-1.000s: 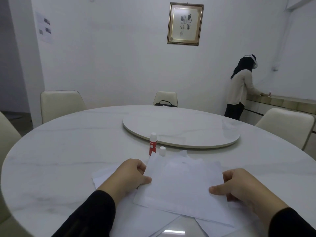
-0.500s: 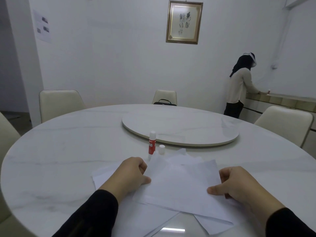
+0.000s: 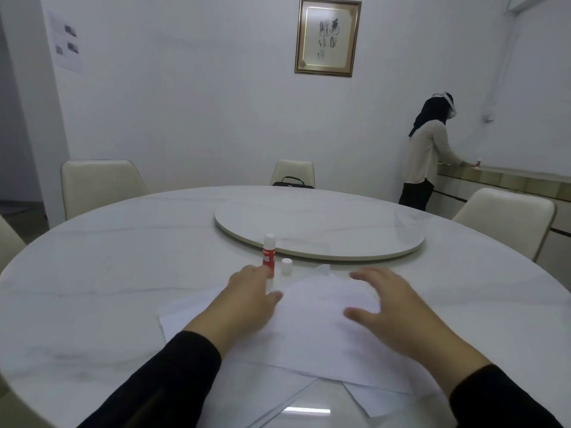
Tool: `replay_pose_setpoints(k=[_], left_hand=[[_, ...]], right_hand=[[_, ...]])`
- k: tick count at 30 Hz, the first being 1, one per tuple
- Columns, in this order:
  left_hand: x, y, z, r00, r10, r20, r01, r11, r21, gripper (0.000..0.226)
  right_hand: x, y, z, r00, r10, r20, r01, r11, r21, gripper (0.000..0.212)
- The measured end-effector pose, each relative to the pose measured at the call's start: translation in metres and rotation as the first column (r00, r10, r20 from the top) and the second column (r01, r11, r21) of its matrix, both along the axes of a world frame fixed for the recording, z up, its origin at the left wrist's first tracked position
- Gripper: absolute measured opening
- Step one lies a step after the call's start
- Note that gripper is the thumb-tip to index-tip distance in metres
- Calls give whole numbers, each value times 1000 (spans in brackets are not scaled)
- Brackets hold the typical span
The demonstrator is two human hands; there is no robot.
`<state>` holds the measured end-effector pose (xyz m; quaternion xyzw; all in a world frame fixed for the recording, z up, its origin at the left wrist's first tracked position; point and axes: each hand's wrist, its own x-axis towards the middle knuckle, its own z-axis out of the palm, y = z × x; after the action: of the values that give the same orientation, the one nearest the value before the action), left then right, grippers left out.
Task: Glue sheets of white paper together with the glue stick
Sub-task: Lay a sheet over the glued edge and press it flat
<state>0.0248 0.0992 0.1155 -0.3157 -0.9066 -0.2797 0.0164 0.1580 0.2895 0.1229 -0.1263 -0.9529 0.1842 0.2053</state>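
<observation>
White round marble table [image 3: 92, 288] bears paper sheets [image 3: 315, 329] under two flat, spread hands, left hand [image 3: 247, 299] and right hand [image 3: 392, 307]

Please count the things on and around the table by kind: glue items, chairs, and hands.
Glue items: 2, the glue stick and its cap
Chairs: 4
Hands: 2, left hand, right hand
Total: 8
</observation>
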Motion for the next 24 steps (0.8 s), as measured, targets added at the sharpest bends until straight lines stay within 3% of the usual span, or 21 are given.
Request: replay_pose_setpoints(k=[1, 3, 5, 7, 10, 24], left_hand=[[1, 5, 0, 994, -111, -24, 111, 993, 36, 49], [2, 14, -4, 941, -336, -32, 334, 941, -50, 57], [-3, 16, -12, 900, -426, 90, 435, 882, -181, 75], [-11, 14, -21, 882, -458, 111, 467, 818, -336, 93], [-16, 13, -28, 870, -492, 24, 443, 760, -475, 106], [-23, 0, -29, 891, -454, 29, 411, 777, -476, 107]], right_hand=[[-6, -6, 2, 991, 118, 64, -117, 993, -24, 77], [-19, -14, 3, 911, 268, 313, -250, 963, -97, 103], [-29, -14, 1, 806, 261, 532, -260, 963, -78, 122], [-35, -10, -2, 744, 226, 629, -258, 965, -41, 130], [-39, -7, -7, 705, 215, 676, -258, 965, -38, 134], [-17, 26, -3, 633, 81, 770, -155, 988, 24, 151]])
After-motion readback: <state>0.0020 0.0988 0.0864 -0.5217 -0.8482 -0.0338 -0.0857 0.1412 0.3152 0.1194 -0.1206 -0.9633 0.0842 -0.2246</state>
